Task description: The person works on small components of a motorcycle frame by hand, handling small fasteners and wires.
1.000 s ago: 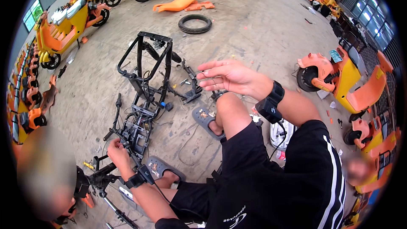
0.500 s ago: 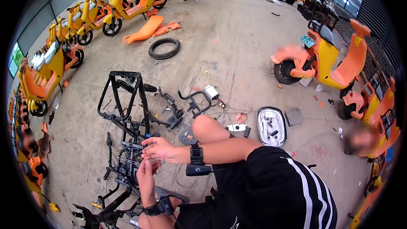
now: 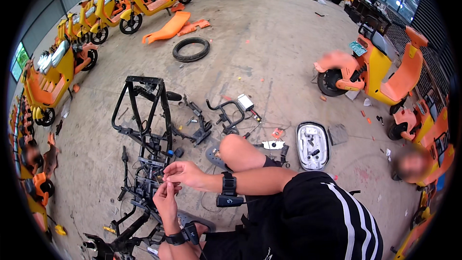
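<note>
A stripped black scooter frame (image 3: 144, 130) lies on the concrete floor in front of my bent knee. My left hand (image 3: 166, 201) and my right hand (image 3: 186, 173) meet just above the frame's lower part. The fingertips of both pinch one small part (image 3: 168, 180), too small to identify. Each wrist carries a black strap with a device. My right forearm crosses over my knee and black shorts.
A black handlebar piece (image 3: 226, 115) and a white open cover (image 3: 312, 145) with loose bits lie to the right of the frame. A black tyre (image 3: 192, 49) and orange panels (image 3: 168, 28) lie farther off. Yellow scooters (image 3: 53, 82) line the left, orange ones (image 3: 380, 72) the right. A person (image 3: 411, 166) crouches at right.
My right hand came down from over the frame's top and joined my left hand, which rose from the frame's lower end. The view has tilted and shifted to the right.
</note>
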